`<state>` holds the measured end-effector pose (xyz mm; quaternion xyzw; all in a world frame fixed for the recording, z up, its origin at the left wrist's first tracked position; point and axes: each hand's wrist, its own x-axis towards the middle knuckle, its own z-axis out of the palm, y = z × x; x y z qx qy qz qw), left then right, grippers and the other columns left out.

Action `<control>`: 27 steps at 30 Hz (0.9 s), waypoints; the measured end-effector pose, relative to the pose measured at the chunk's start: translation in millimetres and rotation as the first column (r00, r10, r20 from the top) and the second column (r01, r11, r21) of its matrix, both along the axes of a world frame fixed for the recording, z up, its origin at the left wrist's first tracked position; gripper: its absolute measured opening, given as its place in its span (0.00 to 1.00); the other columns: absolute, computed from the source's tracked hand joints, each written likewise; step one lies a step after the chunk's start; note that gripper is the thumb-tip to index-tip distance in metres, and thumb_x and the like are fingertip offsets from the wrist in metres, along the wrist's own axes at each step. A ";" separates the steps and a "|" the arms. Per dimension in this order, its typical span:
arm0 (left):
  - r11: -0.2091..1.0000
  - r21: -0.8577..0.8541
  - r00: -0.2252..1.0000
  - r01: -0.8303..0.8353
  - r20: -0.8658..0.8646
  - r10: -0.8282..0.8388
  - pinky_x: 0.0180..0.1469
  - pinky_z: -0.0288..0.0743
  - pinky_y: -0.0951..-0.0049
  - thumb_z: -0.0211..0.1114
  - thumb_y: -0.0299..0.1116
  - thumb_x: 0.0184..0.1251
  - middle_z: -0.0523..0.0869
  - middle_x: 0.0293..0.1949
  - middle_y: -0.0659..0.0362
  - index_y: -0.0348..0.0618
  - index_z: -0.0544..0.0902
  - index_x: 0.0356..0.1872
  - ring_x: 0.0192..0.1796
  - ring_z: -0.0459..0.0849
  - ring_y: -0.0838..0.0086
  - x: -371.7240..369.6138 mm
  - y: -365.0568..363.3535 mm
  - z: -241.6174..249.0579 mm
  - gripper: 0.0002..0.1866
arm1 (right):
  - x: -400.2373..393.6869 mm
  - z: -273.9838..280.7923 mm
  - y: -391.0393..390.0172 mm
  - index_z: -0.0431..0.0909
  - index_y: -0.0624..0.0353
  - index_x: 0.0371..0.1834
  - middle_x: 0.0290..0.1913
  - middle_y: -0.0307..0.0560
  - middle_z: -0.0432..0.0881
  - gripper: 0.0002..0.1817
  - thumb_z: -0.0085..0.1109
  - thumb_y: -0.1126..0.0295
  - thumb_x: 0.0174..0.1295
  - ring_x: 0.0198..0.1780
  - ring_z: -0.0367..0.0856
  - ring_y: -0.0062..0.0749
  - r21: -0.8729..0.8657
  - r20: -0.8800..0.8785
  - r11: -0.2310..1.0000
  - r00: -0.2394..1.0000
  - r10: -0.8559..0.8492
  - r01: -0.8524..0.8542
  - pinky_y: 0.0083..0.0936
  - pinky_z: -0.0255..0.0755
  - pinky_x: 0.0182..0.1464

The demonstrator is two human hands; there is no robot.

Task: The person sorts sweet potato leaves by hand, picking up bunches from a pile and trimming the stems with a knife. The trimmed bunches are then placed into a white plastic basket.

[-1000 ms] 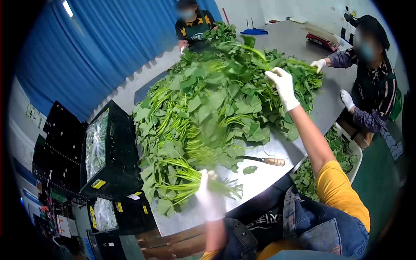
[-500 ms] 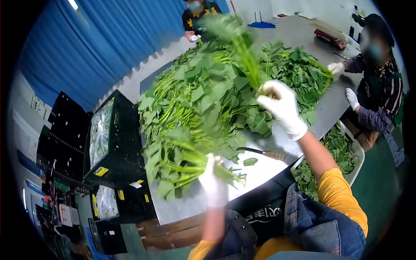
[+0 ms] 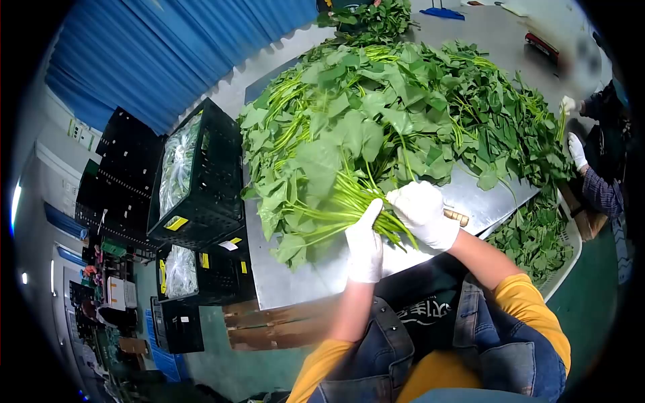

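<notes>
My left hand, in a white glove, is closed round the stem ends of a bunch of leafy greens. The bunch's broad leaves point away and to the left over the table. Beside it, my right hand, also gloved in white, is closed against the same stems, its fingers partly hidden. A large heap of leafy greens lies just beyond both hands. Right of my right hand shows the wooden handle of a knife; its blade is hidden.
The metal table carries the heap. Dark crates with plastic-wrapped contents stand at its left. A white basket of greens sits at the right, near a co-worker's gloved hands. A blue dustpan lies at the far end.
My right hand has come down and left with its stems to meet the bunch in my left hand. The left hand has moved slightly right and up. The view has shifted.
</notes>
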<state>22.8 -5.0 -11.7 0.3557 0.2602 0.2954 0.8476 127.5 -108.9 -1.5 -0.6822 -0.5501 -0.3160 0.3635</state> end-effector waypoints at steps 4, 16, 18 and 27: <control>0.999 0.000 0.998 0.032 0.057 -0.032 0.49 0.74 0.75 0.63 0.20 0.62 0.83 0.41 0.58 0.34 0.80 0.46 0.43 0.81 0.75 2.4 20.3 -44.2 0.11 | 8.2 11.1 -13.7 0.79 0.61 0.43 0.41 0.48 0.83 0.18 0.66 0.62 0.52 0.40 0.81 0.43 0.004 -0.257 1.000 0.966 0.016 -0.016 0.33 0.73 0.43; 0.993 0.087 0.986 0.085 -0.153 -0.071 0.46 0.76 0.77 0.65 0.18 0.61 0.84 0.43 0.59 0.34 0.80 0.48 0.41 0.82 0.77 2.8 -19.0 -4.0 0.14 | 10.5 30.9 0.2 0.76 0.67 0.46 0.35 0.36 0.78 0.14 0.63 0.74 0.57 0.31 0.74 0.14 0.309 -0.919 0.871 0.115 0.377 -0.383 0.15 0.70 0.32; 0.987 0.162 0.976 0.022 -0.218 0.014 0.44 0.76 0.78 0.66 0.18 0.60 0.83 0.42 0.59 0.34 0.80 0.47 0.39 0.81 0.77 2.2 -19.5 8.3 0.13 | 11.0 15.3 3.7 0.76 0.67 0.46 0.35 0.38 0.79 0.13 0.61 0.75 0.59 0.33 0.76 0.16 0.394 -0.901 0.860 0.046 0.430 -0.325 0.15 0.71 0.33; 0.855 0.519 0.968 -0.015 -0.208 0.143 0.58 0.69 0.74 0.62 0.22 0.61 0.83 0.45 0.54 0.33 0.82 0.44 0.49 0.80 0.72 17.1 12.7 -15.2 0.10 | 15.6 -30.4 -52.7 0.68 0.66 0.59 0.40 0.45 0.81 0.17 0.51 0.73 0.68 0.39 0.78 0.20 0.904 -0.387 0.412 -0.619 0.684 -0.110 0.08 0.68 0.33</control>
